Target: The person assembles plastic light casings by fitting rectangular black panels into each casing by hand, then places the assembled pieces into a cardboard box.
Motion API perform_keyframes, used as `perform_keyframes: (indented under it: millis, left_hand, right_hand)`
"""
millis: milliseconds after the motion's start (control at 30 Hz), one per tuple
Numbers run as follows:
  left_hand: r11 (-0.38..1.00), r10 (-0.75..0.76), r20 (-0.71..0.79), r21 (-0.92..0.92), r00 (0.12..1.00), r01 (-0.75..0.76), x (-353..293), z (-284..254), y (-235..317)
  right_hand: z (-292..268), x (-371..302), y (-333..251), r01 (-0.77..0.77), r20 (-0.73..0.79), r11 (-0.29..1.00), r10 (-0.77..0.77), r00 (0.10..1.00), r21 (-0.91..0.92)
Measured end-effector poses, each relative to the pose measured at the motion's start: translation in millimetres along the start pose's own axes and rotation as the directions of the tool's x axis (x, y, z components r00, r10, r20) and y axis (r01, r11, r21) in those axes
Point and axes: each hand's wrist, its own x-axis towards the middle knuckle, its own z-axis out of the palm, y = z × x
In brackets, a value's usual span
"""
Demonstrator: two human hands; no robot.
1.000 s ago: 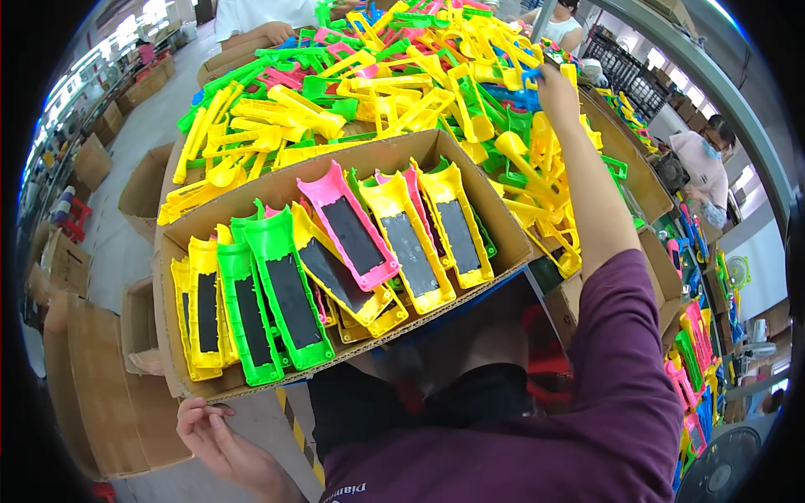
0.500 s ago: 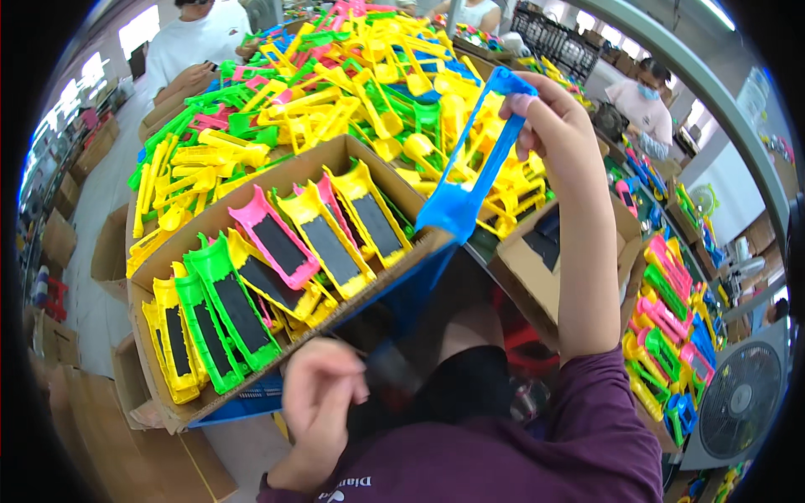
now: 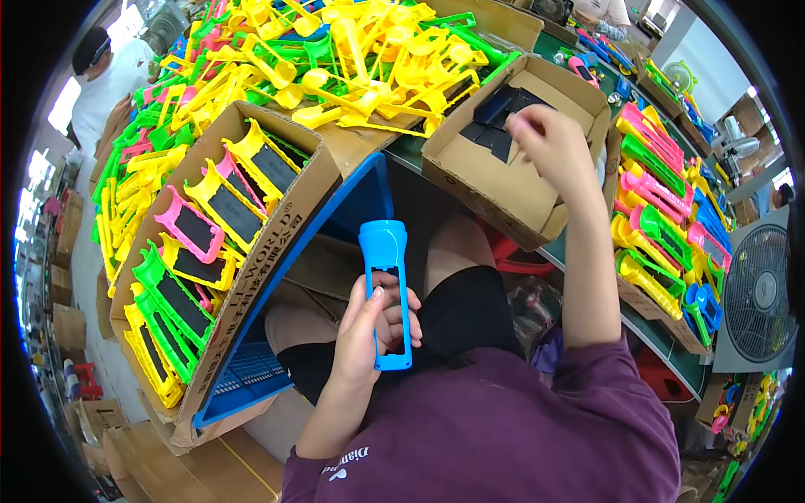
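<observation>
The left hand (image 3: pixel 360 335) holds a smooth, flare-ended blue plastic frame (image 3: pixel 382 250).

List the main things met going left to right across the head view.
Cardboard box holding dark-panelled frames → blue plastic frame held in the left hand → open carton holding dark sheets → box of coloured plastic parts → grey fan.

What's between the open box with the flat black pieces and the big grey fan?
In the head view, the right forearm and a box of colourful plastic parts lie between them.
</observation>
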Motion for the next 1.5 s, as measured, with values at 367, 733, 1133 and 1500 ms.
perform_keyframes:
  millis: [367, 733, 1133, 1500]
  left_hand:
    - [0.995, 0.017, -0.076, 0.096, 0.997, -0.009, -15.1, 3.9, -8.8]
    - [0.997, 0.029, -0.119, 0.072, 0.992, -0.020, -18.2, -6.5, -3.1]
    - [0.997, 0.015, -0.169, -0.076, 0.986, -0.028, -8.6, -1.2, -0.5]
    - [0.912, 0.370, -0.228, 0.273, 0.900, -0.306, -17.4, 12.3, 1.6]
  right_hand:
    - [25.5, 75.7, 104.3, -0.377, 0.102, 0.800, 0.472, 0.876, -0.467]
    - [5.8, -16.9, 37.1, -0.281, 0.234, 0.560, 0.156, 0.960, 0.779]
    - [63.5, -92.7, -34.2, 0.388, 0.124, 0.774, -0.508, 0.852, 0.500]
    - [81.5, -122.1, -52.9, 0.214, 0.273, 0.720, -0.496, 0.825, 0.660]
